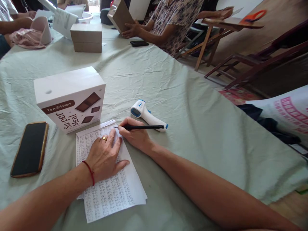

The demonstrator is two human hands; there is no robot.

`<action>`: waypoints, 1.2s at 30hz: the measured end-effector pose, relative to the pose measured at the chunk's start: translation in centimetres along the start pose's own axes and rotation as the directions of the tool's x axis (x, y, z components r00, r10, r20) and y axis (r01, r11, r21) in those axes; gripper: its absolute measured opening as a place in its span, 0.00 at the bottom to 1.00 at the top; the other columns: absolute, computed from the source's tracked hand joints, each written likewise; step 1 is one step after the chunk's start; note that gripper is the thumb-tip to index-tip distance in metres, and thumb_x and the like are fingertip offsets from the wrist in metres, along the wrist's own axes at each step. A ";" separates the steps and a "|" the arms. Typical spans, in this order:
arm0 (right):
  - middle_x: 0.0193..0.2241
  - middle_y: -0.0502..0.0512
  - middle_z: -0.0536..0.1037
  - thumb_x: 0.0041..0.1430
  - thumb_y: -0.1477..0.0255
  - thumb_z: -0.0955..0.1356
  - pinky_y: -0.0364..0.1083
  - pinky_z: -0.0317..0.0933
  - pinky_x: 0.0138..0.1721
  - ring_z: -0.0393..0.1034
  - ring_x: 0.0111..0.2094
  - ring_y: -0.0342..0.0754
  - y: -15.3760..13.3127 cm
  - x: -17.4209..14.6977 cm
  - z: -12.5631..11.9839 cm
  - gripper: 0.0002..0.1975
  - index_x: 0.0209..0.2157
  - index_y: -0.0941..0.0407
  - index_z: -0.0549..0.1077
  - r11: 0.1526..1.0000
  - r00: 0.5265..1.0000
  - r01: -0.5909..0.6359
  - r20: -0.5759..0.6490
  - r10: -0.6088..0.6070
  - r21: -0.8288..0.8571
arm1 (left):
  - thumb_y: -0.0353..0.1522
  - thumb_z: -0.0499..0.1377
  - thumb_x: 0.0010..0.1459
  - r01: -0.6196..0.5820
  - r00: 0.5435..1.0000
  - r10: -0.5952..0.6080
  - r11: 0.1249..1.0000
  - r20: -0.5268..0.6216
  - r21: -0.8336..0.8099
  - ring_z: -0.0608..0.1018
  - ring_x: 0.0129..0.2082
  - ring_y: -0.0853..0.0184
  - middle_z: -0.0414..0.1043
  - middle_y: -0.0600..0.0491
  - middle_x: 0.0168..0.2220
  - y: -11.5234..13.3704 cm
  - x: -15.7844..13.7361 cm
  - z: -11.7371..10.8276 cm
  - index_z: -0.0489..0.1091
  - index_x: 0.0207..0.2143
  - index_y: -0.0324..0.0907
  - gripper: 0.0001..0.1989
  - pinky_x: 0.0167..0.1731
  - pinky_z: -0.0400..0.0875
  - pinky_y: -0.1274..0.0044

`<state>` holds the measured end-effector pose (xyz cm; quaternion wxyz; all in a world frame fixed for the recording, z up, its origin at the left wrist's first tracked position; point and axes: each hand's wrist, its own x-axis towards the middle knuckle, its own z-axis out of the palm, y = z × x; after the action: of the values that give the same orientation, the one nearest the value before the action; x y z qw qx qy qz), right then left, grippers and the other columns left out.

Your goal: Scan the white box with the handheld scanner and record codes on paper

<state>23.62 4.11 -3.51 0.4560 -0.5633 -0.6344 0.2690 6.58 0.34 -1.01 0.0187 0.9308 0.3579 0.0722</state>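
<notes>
right hand: the person's right hand (134, 134) closes around a black pen (144, 127), fingers pinched near the tip at the far end of the pages; whether the tip touches paper cannot be told.
left hand: the left hand (104, 155), a ring on one finger and a red cord (89, 173) at the wrist, lies open and palm down on the sheets, gripping nothing.
sheets: the papers (115, 195), filled with rows of small handwriting, rest in a loose stack on the near part of the table, a folded strip along their far edge.
thermometer: a white and blue handheld thermometer (150, 119) lies just beyond the right hand, partly behind the pen.
carton: a white box (69, 93) marked "nutrimotion" stands beyond the pages, to the left.
phone: a dark-screened phone (30, 149) in a brown-edged case lies at left.
table: a pale green cloth (204, 138) covers it, wrinkled.
far side: a brown box (86, 38) sits near a co-worker in a patterned shirt (178, 25), whose hand holds an open carton (121, 16).
</notes>
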 end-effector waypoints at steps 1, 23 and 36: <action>0.19 0.47 0.70 0.49 0.71 0.65 0.45 0.61 0.26 0.62 0.23 0.44 0.0 0.0 0.0 0.05 0.22 0.52 0.67 1.000 1.000 0.000 -0.001 0.000 0.006 | 0.49 0.60 0.57 -0.004 1.000 0.004 1.000 -0.001 0.002 0.74 0.48 0.48 0.61 0.28 0.60 0.0 0.0 0.0 0.66 0.56 0.29 0.36 0.43 0.72 0.62; 0.20 0.48 0.71 0.49 0.71 0.65 0.45 0.63 0.27 0.63 0.23 0.45 0.0 -0.2 -0.2 0.04 0.22 0.52 0.67 1.000 1.000 -0.003 0.014 0.003 -0.008 | 0.50 0.60 0.57 -0.002 1.000 0.002 1.000 0.024 0.008 0.74 0.49 0.48 0.62 0.29 0.60 0.0 0.0 -0.1 0.64 0.57 0.29 0.37 0.44 0.71 0.62; 0.19 0.47 0.70 0.48 0.70 0.64 0.44 0.60 0.25 0.62 0.22 0.44 -0.3 -0.2 -0.3 0.05 0.21 0.52 0.67 1.000 1.000 0.007 0.001 -0.007 0.025 | 0.49 0.60 0.57 0.006 0.999 -0.006 1.000 0.036 0.002 0.75 0.49 0.48 0.62 0.30 0.60 0.0 0.1 -0.2 0.66 0.57 0.30 0.35 0.44 0.72 0.62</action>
<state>23.72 3.79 -3.21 0.4637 -0.5551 -0.6333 0.2753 6.60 0.37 -0.79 0.0247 0.9309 0.3603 0.0550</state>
